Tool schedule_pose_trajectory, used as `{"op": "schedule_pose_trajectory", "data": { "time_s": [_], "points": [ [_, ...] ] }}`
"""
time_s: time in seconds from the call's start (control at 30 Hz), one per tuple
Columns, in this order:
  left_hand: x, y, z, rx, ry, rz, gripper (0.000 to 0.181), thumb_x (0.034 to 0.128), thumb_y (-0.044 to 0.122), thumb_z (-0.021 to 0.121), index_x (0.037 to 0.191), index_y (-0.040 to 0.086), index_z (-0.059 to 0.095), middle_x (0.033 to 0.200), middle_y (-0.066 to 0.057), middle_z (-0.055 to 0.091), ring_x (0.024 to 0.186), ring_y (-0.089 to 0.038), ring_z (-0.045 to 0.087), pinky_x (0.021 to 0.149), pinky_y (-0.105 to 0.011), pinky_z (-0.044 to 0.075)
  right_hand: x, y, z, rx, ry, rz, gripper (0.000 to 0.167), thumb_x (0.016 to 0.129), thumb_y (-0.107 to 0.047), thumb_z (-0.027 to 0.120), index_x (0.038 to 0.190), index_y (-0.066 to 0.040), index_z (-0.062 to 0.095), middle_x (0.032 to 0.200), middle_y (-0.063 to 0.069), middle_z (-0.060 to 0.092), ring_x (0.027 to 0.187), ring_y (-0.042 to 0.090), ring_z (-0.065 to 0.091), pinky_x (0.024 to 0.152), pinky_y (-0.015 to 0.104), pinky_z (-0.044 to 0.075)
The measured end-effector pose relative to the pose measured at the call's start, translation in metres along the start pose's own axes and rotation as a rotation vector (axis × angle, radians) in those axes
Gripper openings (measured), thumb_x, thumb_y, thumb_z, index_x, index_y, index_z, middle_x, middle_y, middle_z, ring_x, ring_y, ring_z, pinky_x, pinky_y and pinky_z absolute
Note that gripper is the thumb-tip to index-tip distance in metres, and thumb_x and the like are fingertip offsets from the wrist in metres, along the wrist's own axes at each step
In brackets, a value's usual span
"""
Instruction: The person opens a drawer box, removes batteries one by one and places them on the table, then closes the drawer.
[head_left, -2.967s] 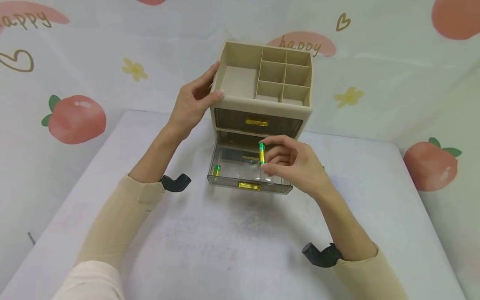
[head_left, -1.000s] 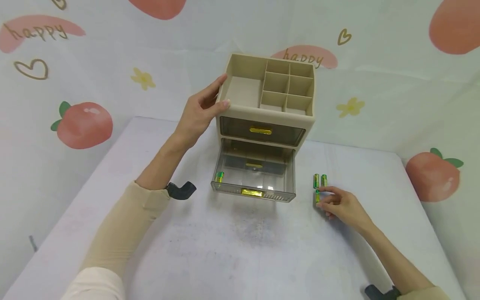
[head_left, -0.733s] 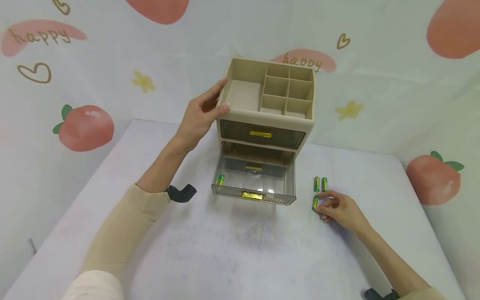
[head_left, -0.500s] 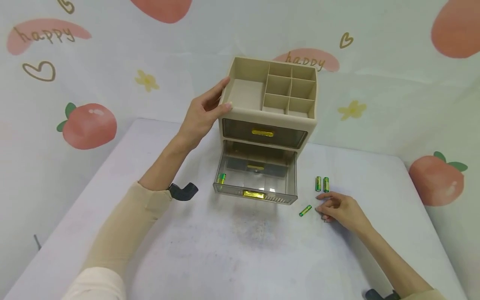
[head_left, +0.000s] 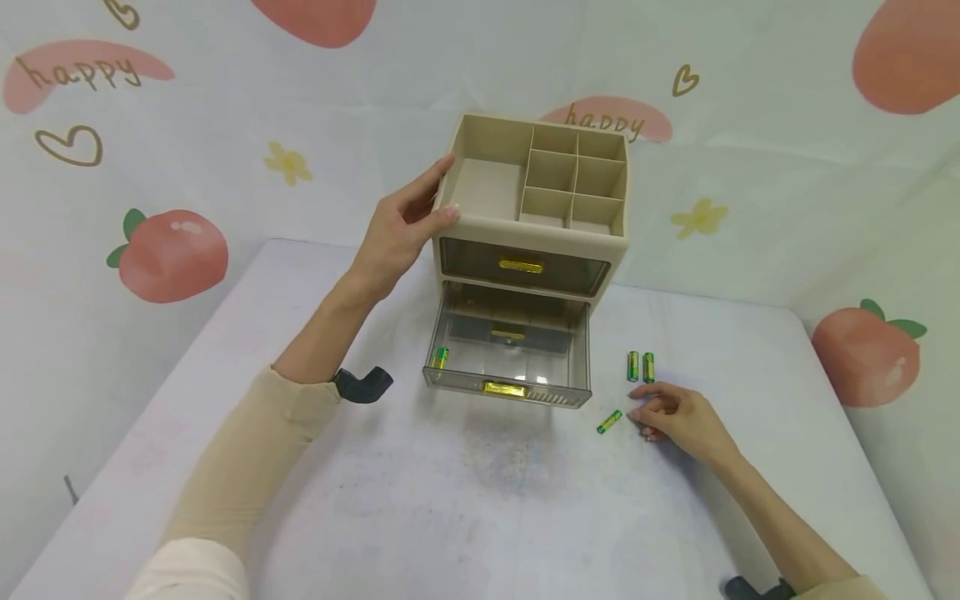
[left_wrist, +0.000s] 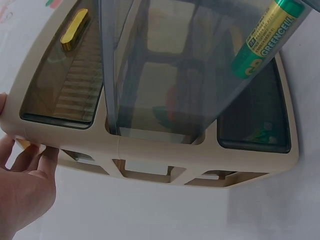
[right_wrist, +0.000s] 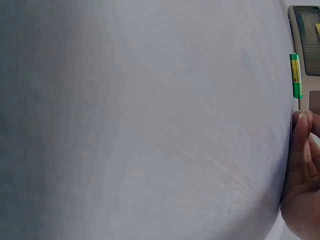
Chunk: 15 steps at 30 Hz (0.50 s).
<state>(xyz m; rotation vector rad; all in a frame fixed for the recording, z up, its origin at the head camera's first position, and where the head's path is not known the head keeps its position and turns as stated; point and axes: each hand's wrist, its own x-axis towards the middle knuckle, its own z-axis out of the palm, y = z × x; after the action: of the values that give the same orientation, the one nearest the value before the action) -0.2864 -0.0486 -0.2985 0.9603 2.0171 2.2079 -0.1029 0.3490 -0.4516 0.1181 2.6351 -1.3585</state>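
Observation:
My left hand (head_left: 397, 236) grips the left side of a beige organizer (head_left: 540, 231), thumb on its top rim. Its middle drawer (head_left: 540, 396), clear and grey, is pulled out, with a green and yellow battery (head_left: 440, 358) at the left front corner; the left wrist view shows this battery (left_wrist: 267, 37) close up. On the table, my right hand (head_left: 686, 421) rests with bent, relaxed fingers and nothing between them. A loose battery (head_left: 610, 422) lies slanted just left of its fingertips. Two more batteries, a left one (head_left: 633, 367) and a right one (head_left: 648, 367), lie side by side behind the hand.
The white table (head_left: 465, 517) carries the organizer near its back edge. Behind it hangs a pale cloth (head_left: 465, 50) printed with peaches and flowers. The closed upper drawer (head_left: 480, 260) has a gold handle, and the organizer's top is divided into several compartments.
Earlier my right hand held a battery over the drawer, then moved right to the table batteries. One battery has left its fingers and now lies slanted to their left. My left hand keeps its grip.

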Motion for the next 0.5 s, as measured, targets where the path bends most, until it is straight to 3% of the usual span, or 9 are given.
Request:
{"op": "schedule_pose_trajectory", "data": {
  "time_s": [0.23, 0.5],
  "points": [
    [0.000, 0.000, 0.000, -0.008, -0.008, 0.005, 0.059, 0.0971, 0.001, 0.060, 0.152, 0.010, 0.041, 0.158, 0.000, 0.036, 0.144, -0.012, 0.033, 0.114, -0.028, 0.033, -0.009, -0.008, 0.008, -0.056, 0.064, -0.024, 0.033, 0.090, -0.023, 0.076, 0.114, -0.002, 0.067, 0.079, 0.006, 0.069, 0.064, 0.013, 0.063, 0.060, 0.023, 0.051],
    [0.001, 0.000, 0.000, -0.017, -0.006, 0.003, 0.059, 0.0965, 0.000, 0.061, 0.152, 0.009, 0.041, 0.158, 0.000, 0.036, 0.144, -0.013, 0.035, 0.114, -0.029, 0.034, -0.023, -0.025, 0.035, -0.191, 0.196, -0.044, 0.038, 0.082, -0.026, 0.083, 0.110, -0.004, 0.067, 0.086, 0.001, 0.064, 0.074, 0.011, 0.057, 0.063, 0.021, 0.046]
  ]
}}
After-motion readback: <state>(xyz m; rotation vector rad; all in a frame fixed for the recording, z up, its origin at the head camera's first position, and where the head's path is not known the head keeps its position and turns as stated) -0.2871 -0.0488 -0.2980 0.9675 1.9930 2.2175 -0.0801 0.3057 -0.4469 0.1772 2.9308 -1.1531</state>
